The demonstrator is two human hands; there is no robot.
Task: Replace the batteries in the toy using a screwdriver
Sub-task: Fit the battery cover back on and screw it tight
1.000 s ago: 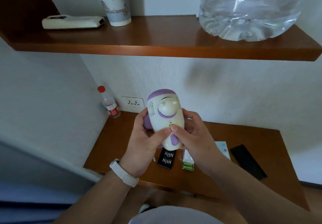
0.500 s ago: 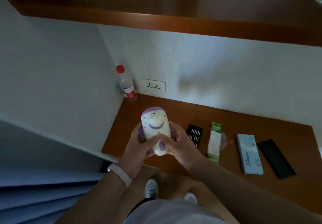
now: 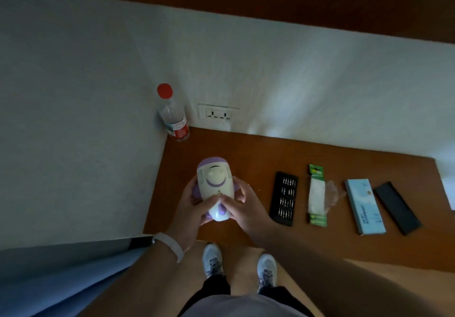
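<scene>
A cream and purple toy [image 3: 214, 186] with a smiling face is held upright just above the left part of the wooden table [image 3: 258, 154]. My left hand [image 3: 190, 208] grips its left side and my right hand [image 3: 242, 204] grips its right side, both thumbs meeting on its front. On the table to the right lie a black tray of screwdriver bits [image 3: 284, 198] and a green-carded battery pack [image 3: 317, 196].
A red-capped bottle [image 3: 173, 116] stands in the back left corner beside a wall socket [image 3: 218, 114]. A light blue box [image 3: 364, 205] and a black flat case [image 3: 397, 207] lie further right. A wooden shelf [image 3: 270, 1] hangs overhead. My feet [image 3: 240, 265] show below the table edge.
The view has tilted down, so the shelf items left the frame. Both hands have lowered the toy toward the table while keeping the same hold.
</scene>
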